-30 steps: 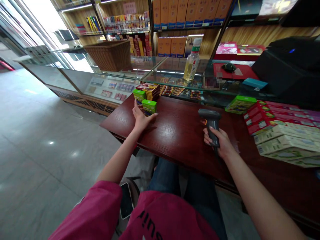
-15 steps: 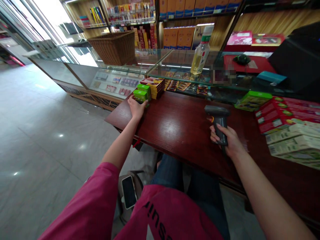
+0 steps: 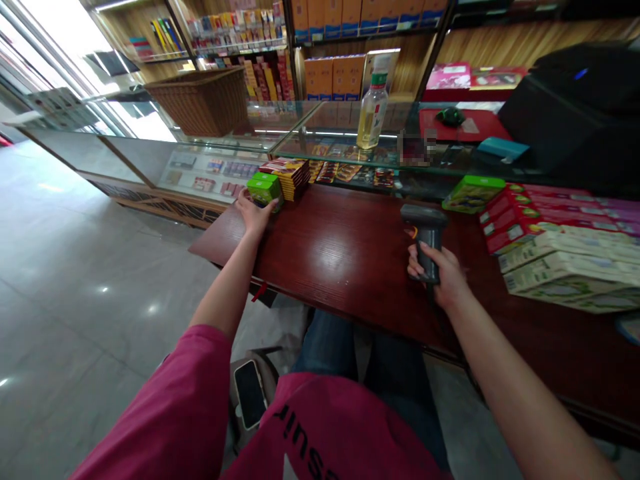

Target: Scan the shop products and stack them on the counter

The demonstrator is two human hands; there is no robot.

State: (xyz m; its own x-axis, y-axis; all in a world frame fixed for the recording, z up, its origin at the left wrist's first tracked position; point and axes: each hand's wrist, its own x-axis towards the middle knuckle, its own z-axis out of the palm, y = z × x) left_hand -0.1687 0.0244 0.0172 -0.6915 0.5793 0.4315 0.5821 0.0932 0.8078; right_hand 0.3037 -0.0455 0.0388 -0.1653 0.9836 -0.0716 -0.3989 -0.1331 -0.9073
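The grip of the left hand [image 3: 256, 213] appears clamped on the green boxes [image 3: 265, 188], thumb on one side and fingers on the other; how firmly it presses cannot be told. These boxes sit close together just left of the stack of yellow-and-red packs [image 3: 297, 179], seemingly against it. The grip of the right hand [image 3: 445, 273] is wrapped round the handle of a handheld scanner [image 3: 425, 235], held well to the right of the stack and nearer the body, its head above the tabletop [image 3: 330, 250].

The step in hand looks like placing or squaring the boxes beside the stack. Judging from this pose, the next move calls for the left fingers to part cleanly, so the boxes are not dragged off the stack's side, while the scanner keeps clear.

Farther right of the stack lie a green carton [image 3: 474, 193], red boxes [image 3: 515, 217] and white boxes [image 3: 565, 273]; a bottle [image 3: 373, 120] stands behind and right of it.
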